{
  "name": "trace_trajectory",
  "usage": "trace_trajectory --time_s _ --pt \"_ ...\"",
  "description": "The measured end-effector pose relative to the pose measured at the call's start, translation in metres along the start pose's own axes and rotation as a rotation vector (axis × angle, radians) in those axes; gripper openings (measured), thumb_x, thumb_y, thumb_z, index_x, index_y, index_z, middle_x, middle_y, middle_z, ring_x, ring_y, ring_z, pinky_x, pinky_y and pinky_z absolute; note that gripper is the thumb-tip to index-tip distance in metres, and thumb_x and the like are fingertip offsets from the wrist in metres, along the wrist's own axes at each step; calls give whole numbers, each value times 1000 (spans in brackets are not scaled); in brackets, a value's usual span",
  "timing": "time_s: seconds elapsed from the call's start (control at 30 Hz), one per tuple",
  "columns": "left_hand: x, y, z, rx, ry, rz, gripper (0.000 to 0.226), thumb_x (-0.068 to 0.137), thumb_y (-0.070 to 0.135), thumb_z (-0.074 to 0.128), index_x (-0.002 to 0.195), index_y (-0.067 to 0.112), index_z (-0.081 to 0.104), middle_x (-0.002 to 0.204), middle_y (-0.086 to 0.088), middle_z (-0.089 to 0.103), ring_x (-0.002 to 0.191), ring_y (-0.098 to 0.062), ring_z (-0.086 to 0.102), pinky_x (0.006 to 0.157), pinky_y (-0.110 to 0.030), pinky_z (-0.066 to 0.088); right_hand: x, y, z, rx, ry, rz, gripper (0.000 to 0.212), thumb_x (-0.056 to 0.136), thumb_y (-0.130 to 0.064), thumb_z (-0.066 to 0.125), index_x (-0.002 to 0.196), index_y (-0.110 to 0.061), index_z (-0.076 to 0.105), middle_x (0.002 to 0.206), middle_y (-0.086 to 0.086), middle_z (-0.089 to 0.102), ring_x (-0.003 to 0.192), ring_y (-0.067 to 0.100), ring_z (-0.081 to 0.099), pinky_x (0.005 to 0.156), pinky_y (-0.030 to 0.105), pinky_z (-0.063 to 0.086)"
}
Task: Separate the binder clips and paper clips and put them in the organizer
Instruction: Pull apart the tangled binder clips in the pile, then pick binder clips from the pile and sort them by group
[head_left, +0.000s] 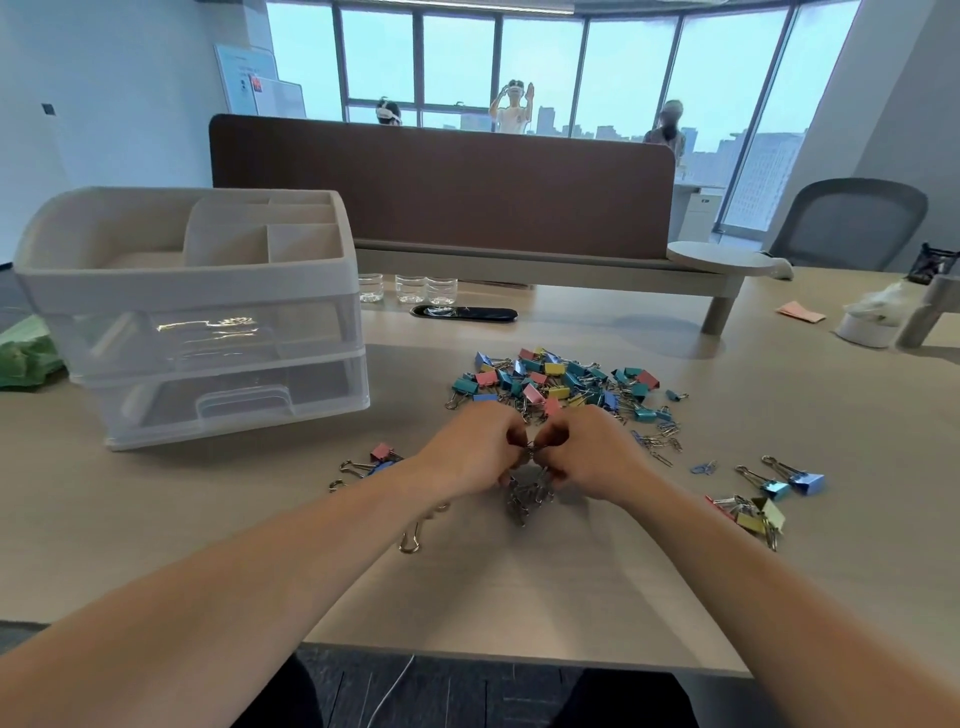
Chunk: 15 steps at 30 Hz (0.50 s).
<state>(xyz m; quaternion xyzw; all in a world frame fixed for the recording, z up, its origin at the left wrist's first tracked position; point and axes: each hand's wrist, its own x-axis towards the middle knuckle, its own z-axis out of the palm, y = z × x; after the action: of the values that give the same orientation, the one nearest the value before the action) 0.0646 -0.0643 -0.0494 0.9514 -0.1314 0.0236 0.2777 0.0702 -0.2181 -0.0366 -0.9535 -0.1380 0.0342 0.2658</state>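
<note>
Silver paper clips (529, 496) are tangled; my left grip (470, 449) and right grip (589, 452) both pinch them, so I'd tease them apart slowly.

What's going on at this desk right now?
A person is sorting clips. The left hand and right hand both pinch a tangled bunch of silver clips, apparently working it apart. The mixed pile of coloured binder clips lies on the table just beyond, and the organizer at the left looks empty.
</note>
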Motion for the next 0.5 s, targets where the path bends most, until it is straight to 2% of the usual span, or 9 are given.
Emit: trace_trajectory --time_s 0.07,0.17,0.33,0.4,0.5 --pt "-1 -1 -2 -41 -4 -6 12 91 14 61 83 11 70 65 -4 70 54 -10 66 58 -22 53 0 -1 -1 53 10 11 16 89 -10 68 78 -21 68 69 -2 70 55 5 65 57 17 53" --pt "-3 -1 -8 -78 -2 5 12 90 10 61 82 8 70 59 1 66 47 -4 62 50 -14 47 -2 -4 -4 115 22 16 16 88 -9 70 77 -20 67 70 -1 70 58 10 68 62 21 57" --pt "-5 -1 -25 -143 23 6 10 90 10 60 84 9 67 67 -6 70 55 -13 68 56 -23 55 3 -15 -12 91 35 -6 8 87 -14 72 82 -20 69 70 -3 72 60 7 70 72 29 60" --pt "-5 -1 -37 -139 41 11 10 89 13 60 82 12 67 65 -6 70 56 -14 68 57 -23 55 7 -24 -19 87 48 -22 9 86 -13 72 83 -21 69 69 -3 72 57 5 69 68 25 59" --pt "-5 -3 -71 -99 119 18 9 89 13 61 83 11 68 63 -6 70 55 -14 68 58 -26 57 17 -52 -35 94 95 -86 6 86 -12 72 84 -17 72 68 -1 72 54 5 67 55 16 53"
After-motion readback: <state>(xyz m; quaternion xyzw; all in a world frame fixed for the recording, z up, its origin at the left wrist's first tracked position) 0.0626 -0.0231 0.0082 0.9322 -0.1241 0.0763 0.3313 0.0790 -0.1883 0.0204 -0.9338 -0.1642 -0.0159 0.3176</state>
